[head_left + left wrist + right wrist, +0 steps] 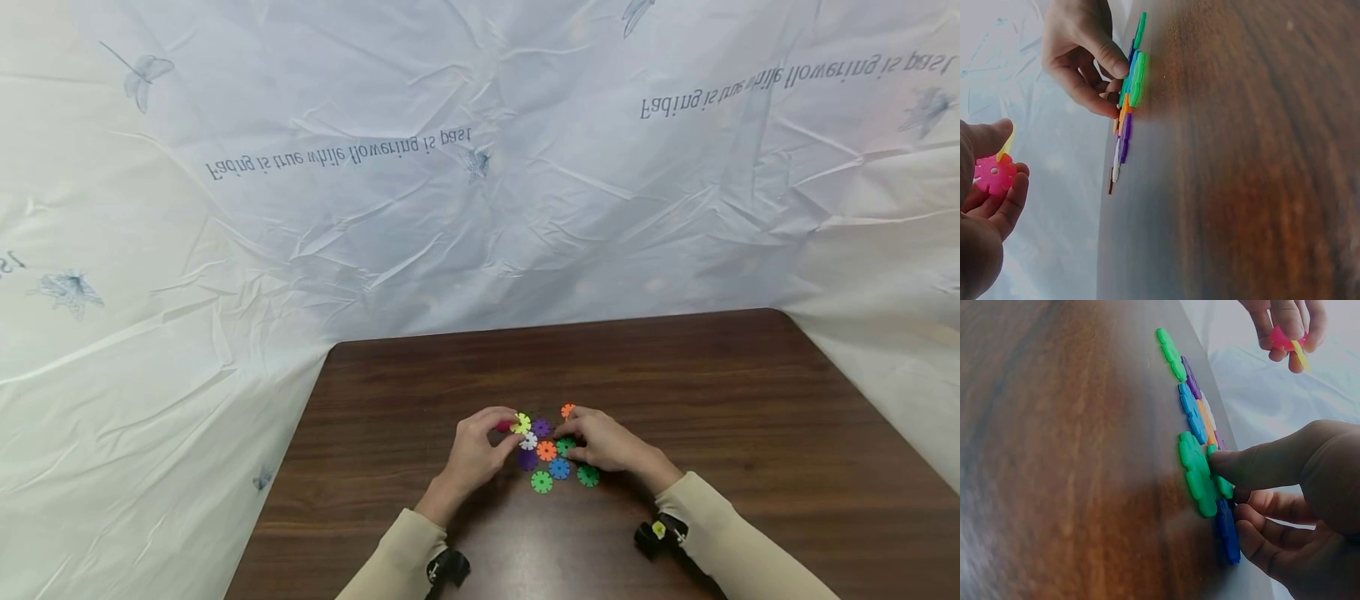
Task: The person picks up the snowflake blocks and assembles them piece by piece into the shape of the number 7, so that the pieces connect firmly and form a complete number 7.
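My left hand (477, 446) pinches a yellow notched disc (522, 423) and a pink notched disc (995, 174) between thumb and fingers, raised off the table. The yellow one is partly behind the thumb in the left wrist view. My right hand (606, 440) is low over the table, its thumb and fingers around a green notched disc (566, 447). In the right wrist view the thumb tip lies on that disc, and the curled fingers are beside a dark blue disc (1227, 534). An orange disc (546, 451) and a white disc (529, 441) lie between the hands.
Close by on the brown wooden table (390, 400) lie a blue disc (559, 468), a light green disc (542, 482), another green disc (588, 476), two purple discs (527, 460) and a second orange disc (567, 411). A white printed sheet (480, 217) hangs behind the table.
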A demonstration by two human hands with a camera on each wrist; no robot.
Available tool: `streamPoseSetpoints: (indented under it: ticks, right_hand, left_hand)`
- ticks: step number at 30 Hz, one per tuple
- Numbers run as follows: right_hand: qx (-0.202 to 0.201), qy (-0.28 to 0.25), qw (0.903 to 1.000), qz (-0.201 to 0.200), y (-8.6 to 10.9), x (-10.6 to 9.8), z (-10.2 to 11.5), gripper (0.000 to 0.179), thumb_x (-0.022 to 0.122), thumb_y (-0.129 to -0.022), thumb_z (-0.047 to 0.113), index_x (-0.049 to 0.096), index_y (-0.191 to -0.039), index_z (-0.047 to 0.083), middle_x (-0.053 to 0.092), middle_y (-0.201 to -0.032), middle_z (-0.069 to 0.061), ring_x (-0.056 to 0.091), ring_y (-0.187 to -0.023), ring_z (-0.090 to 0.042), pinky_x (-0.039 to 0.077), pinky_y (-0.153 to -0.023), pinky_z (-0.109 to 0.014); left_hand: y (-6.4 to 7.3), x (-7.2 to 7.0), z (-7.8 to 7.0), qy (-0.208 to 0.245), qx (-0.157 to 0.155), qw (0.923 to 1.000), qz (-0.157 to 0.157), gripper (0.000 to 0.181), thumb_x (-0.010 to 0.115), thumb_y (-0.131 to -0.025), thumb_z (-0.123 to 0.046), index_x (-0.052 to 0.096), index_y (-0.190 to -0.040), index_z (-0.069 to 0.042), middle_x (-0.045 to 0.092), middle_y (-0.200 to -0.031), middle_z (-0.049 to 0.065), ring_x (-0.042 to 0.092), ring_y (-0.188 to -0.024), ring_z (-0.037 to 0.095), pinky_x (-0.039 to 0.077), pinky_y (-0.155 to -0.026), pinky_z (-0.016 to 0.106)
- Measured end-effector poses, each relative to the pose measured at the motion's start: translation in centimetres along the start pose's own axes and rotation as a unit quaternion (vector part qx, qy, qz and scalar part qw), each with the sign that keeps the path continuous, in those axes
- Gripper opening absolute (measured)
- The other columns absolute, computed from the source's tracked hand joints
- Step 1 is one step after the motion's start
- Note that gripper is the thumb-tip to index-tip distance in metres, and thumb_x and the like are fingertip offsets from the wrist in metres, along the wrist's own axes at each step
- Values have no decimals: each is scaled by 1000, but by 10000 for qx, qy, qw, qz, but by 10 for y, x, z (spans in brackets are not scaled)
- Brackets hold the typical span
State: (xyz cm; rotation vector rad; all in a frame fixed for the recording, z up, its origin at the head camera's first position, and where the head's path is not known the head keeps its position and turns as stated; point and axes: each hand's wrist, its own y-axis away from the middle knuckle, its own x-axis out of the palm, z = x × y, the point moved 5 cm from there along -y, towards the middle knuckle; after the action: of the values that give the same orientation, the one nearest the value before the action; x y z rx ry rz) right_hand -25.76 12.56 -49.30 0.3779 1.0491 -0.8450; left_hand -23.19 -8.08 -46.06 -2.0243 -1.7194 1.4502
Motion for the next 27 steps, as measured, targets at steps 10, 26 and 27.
streamPoseSetpoints:
  ticks: [10, 26, 27]
  right_hand:
    - [-58, -130, 9999, -88, 0, -1, 2, 21, 76, -84, 13, 70, -105, 15, 62, -101, 0, 57, -83, -12, 48, -67, -26]
    - [33, -623, 9960, -644, 3, -11, 1, 21, 69, -88, 3, 75, -103, 16, 72, -102, 0, 65, -85, -9, 52, -67, -23]
    - [62, -644, 9955, -685, 3, -12, 1, 20, 69, -88, 4, 76, -103, 16, 72, -102, 1, 65, -84, -8, 52, -67, -23]
  left_hand:
    - [1, -1, -2, -3, 70, 9999, -75, 17, 79, -81, -9, 70, -96, -6, 71, -101, 7, 68, -86, 14, 58, -72, 30]
    - [1, 0, -4, 121, 29, 9999, 25, 18, 78, -81, -7, 69, -97, -5, 71, -100, 8, 68, -82, 14, 58, -68, 36]
    - [1, 0, -4, 116, 17, 9999, 47, 19, 78, -81, -7, 69, -98, -6, 71, -100, 8, 68, -83, 14, 58, -68, 35]
